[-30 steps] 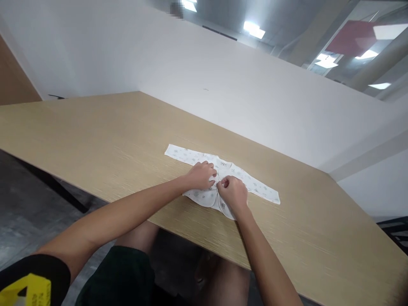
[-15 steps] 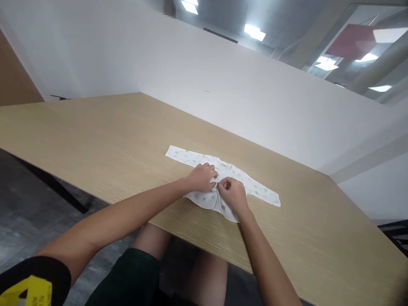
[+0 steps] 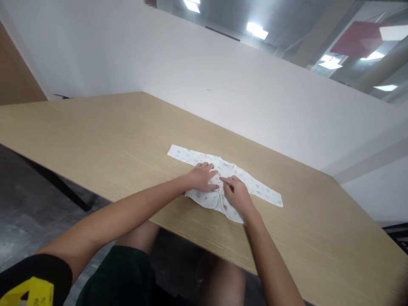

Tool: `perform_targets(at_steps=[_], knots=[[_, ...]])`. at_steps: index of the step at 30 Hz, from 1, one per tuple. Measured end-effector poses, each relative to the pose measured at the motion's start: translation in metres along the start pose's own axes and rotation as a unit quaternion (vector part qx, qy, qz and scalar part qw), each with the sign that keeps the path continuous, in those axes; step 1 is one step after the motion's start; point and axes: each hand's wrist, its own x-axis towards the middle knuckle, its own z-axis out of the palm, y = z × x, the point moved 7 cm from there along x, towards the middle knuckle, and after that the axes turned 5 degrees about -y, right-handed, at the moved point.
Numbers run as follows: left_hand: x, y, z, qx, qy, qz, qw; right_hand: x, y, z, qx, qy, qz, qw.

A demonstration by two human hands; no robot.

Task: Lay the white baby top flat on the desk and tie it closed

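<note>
A small white baby shirt with a faint scattered print lies front up on the table, its sleeves spread to both sides and its collar away from me. My left hand rests on the shirt's front left of the middle opening, fingers and thumb spread, holding nothing. On the other side of that opening is my right hand. Its index finger stretches out to touch the front edge near the chest, while the other fingers curl under. No fabric shows pinched in it. The hands cover part of the shirt's front.
The light wood table extends to both sides, its near edge just in front of my legs. A white wall rises along its far side. A dark table leg stands below at left, and a black slatted object is at the right edge.
Both hands have loosened from a pinch at the shirt's middle opening. My left fingers have spread flat, and my right index finger has straightened. The shirt lies almost as before.
</note>
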Motion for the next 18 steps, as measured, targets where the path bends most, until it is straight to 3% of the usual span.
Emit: perform_targets(at_steps=[4,7,10,18], knots=[[-0.002,-0.003,0.008,-0.011,-0.078,-0.005,0.997,-0.007,-0.002,-0.015,0.079,0.014,-0.025,0.996],[-0.003,-0.004,0.012,-0.017,-0.116,-0.010,0.993,-0.013,-0.006,-0.016,0.120,-0.037,-0.020,0.992],[-0.003,-0.004,0.014,-0.018,-0.138,-0.007,0.990,-0.016,-0.012,-0.012,0.132,-0.084,-0.037,0.987],[-0.003,-0.003,0.015,0.000,-0.157,-0.003,0.988,-0.014,-0.015,-0.008,0.100,-0.108,-0.053,0.988]])
